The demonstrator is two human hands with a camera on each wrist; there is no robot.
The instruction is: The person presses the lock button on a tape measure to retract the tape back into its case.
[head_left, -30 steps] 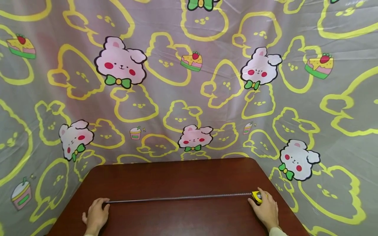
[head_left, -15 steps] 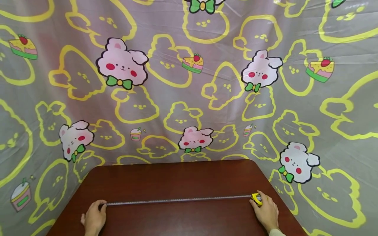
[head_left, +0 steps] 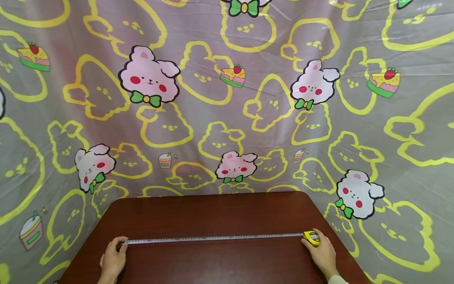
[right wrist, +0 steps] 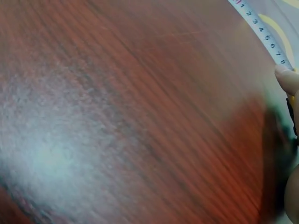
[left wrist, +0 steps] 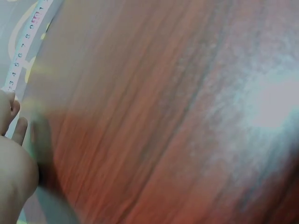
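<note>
A yellow tape measure (head_left: 312,238) is gripped in my right hand (head_left: 323,254) at the right side of the table. Its blade (head_left: 216,238) runs out, nearly straight, across to the left. My left hand (head_left: 113,260) pinches the blade's free end between thumb and fingers, which cover the end hook. In the left wrist view the numbered face of the blade (left wrist: 22,46) leads away from the fingertips. The right wrist view shows the thumb (right wrist: 287,79) right at the blade's printed face, with most of the case out of frame.
The dark reddish-brown table (head_left: 213,215) has rounded far corners and a glossy surface that reflects light. A grey curtain (head_left: 198,118) printed with yellow outlines and white rabbits hangs around its far and side edges.
The blade has turned so its white numbered face shows along the whole length; earlier it looked like a thin dark line. The tape case has tilted slightly, showing more of its side.
</note>
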